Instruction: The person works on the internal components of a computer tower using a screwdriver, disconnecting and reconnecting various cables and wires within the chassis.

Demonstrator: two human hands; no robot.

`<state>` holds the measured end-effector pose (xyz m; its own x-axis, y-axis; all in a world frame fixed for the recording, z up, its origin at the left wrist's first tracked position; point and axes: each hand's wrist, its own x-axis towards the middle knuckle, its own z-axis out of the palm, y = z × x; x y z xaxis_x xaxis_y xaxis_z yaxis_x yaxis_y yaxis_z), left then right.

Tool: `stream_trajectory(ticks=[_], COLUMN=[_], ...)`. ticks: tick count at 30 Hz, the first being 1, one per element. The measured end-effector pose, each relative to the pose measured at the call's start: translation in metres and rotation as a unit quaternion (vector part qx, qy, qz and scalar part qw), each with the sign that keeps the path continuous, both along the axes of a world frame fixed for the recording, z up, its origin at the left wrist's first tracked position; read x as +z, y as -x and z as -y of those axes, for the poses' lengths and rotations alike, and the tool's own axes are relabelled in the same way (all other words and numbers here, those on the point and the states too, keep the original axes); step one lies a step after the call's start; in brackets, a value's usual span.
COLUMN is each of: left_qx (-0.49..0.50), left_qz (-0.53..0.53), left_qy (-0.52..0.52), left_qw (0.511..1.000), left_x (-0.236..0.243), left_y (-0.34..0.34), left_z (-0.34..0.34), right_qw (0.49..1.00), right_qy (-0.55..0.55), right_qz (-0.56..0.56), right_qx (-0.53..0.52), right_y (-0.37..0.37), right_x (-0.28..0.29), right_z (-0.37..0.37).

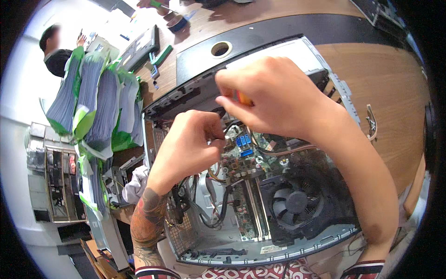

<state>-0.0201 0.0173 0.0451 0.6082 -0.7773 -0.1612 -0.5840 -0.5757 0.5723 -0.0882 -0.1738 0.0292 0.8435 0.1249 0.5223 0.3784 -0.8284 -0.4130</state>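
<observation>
An open desktop computer case [251,249] lies before me, showing a motherboard [244,190] with blue connectors [244,144], cables [216,209] and a black fan [295,200]. My right hand [274,97] is closed round an orange-and-red handle [242,98], probably a screwdriver, over the far part of the case; its tip is hidden. My left hand [188,146] is curled just below and left of it, among dark cables near the board's upper edge; what its fingertips grip, if anything, is hidden.
A tape roll [221,43], black laptop-like device [137,49] and green brush-like item [161,55] lie beyond the case. Thick paper stacks in green covers [95,97] stand left. A person [59,63] is behind them. A small metal bracket [370,122] lies right.
</observation>
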Motion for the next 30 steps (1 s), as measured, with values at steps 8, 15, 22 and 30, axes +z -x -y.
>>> stream_trajectory(ticks=[8, 15, 22, 30], left_qx=[-0.021, -0.11, -0.126, -0.154], left_qz=[-0.023, 0.041, 0.102, 0.133], left_qy=[-0.004, -0.05, -0.023, -0.007], left_qw=[1.0, 0.992, 0.986, 0.979], left_x=[-0.009, -0.018, -0.019, -0.029], left_y=[0.006, 0.013, 0.013, 0.017], left_z=[0.005, 0.012, 0.009, 0.013], right_qw=[1.0, 1.0, 1.0, 1.0], right_qy=[0.008, 0.008, 0.009, 0.019], right_qz=[0.0, -0.003, 0.007, 0.007], right_qx=[0.002, -0.005, -0.006, -0.008], right_y=[0.003, 0.004, 0.004, 0.005], right_x=[0.003, 0.006, 0.006, 0.005], right_z=[0.002, 0.0, -0.001, -0.001])
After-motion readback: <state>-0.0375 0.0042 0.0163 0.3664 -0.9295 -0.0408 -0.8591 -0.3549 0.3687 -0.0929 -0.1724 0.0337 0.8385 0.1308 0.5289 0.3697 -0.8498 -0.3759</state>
